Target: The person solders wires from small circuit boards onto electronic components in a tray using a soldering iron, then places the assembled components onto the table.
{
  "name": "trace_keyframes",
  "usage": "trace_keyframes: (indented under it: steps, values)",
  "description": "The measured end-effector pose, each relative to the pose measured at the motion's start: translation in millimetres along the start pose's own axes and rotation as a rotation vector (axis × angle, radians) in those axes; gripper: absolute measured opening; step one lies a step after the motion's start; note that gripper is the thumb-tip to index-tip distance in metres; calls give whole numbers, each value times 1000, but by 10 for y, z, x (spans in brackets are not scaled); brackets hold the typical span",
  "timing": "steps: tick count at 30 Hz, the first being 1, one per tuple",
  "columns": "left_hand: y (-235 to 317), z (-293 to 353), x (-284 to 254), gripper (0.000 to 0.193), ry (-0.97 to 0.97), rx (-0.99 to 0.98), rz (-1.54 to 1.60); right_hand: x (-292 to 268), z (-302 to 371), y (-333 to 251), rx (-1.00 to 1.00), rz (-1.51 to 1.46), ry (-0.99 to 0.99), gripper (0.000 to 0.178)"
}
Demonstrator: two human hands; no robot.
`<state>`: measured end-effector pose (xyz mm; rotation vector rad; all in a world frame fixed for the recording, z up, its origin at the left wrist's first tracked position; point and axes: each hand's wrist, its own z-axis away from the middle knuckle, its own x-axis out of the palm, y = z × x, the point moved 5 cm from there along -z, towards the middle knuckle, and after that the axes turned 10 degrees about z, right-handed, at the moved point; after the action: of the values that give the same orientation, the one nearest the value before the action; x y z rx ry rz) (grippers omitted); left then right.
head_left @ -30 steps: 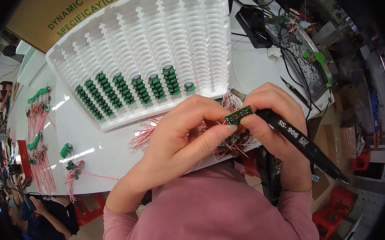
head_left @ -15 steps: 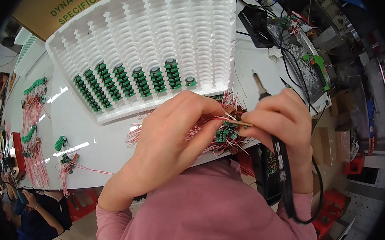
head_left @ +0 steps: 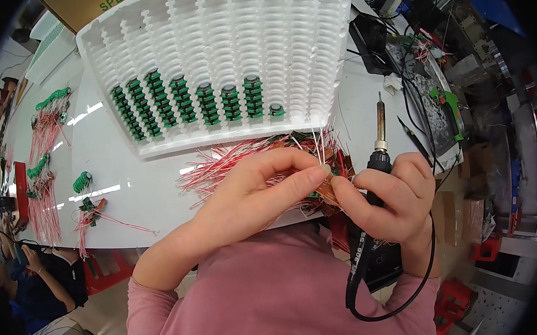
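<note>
My left hand (head_left: 261,185) pinches the ends of white wires (head_left: 319,143) between thumb and forefinger, at the edge of a small brown circuit board (head_left: 328,191). A soldering iron (head_left: 379,161) rests in my right hand (head_left: 397,198), its bare tip pointing up and away from the board. The right thumb and forefinger also reach the board's right side, so both hands meet on it. Beneath and behind them lies a tangled bundle of red and white wires (head_left: 219,164) with circuit boards among it. My fingers hide part of the brown board and the wire joints.
A white foam tray (head_left: 228,34) with rows of green ring-shaped coils (head_left: 180,99) stands beyond my hands. More wired coils (head_left: 82,182) lie on the table at left. A green-handled tool (head_left: 450,105) and black cables are at right. Another person (head_left: 43,276) sits at lower left.
The soldering iron has swung upright, its tip now pointing up. My left fingers have shifted toward the brown board, and the white wires now stand up from the pinch. The whole view has shifted slightly.
</note>
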<state>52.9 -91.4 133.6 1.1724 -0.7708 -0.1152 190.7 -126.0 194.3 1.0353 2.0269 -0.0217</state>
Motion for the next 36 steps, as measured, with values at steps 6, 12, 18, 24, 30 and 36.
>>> trace_keyframes:
  steps: [6,12,18,24,30,36]
  values:
    - [-56,3,19,17,91,99,162,28,7,-69,-3,-41,-45,23]
    - [-55,18,18,21,107,117,182,-8,-19,15,95,-211,-102,19]
    - [-101,93,-51,16,155,192,-45,81,-136,210,287,-275,-54,28]
    - [-27,107,16,13,124,449,-389,168,-217,174,295,-379,-115,22]
    - [-19,107,-42,12,115,447,-438,208,-287,123,289,-455,-141,17]
    - [-125,129,-77,15,120,198,-26,282,-274,126,297,-517,-157,17]
